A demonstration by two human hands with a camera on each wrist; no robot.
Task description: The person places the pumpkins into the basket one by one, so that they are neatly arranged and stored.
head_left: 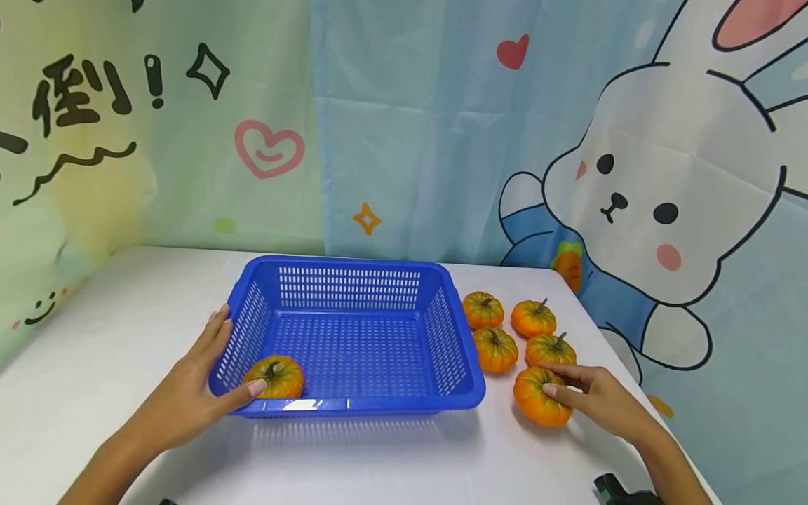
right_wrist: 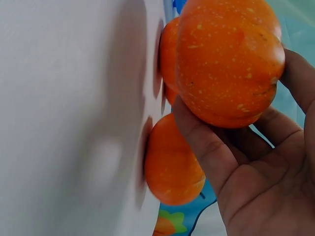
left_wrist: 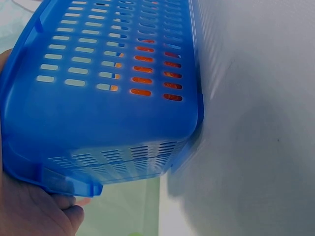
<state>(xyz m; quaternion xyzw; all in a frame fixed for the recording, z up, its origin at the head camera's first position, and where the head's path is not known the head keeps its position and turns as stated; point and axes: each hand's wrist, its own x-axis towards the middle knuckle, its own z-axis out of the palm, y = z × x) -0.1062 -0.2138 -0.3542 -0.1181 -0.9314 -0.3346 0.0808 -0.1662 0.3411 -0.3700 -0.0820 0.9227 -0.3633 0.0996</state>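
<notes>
A blue plastic basket [head_left: 353,405] with slotted walls stands on the white table. My left hand [head_left: 183,396] holds its near left corner, thumb over the front rim and fingers along the left side; in the left wrist view, fingertips show under the rim. Inside that corner lies one small orange pumpkin [head_left: 280,379], seen as orange through the slots in the left wrist view. My right hand [head_left: 600,400] grips another pumpkin [head_left: 536,403] between thumb and fingers. In the right wrist view this held pumpkin [right_wrist: 229,59] is raised off the tabletop.
Several more pumpkins stand right of the basket: two close to its right wall, one pumpkin [head_left: 533,319] farther back, and one pumpkin [head_left: 551,348] just behind the held one. A dark object [head_left: 621,491] is at the bottom right. A printed curtain [head_left: 404,140] hangs behind the table.
</notes>
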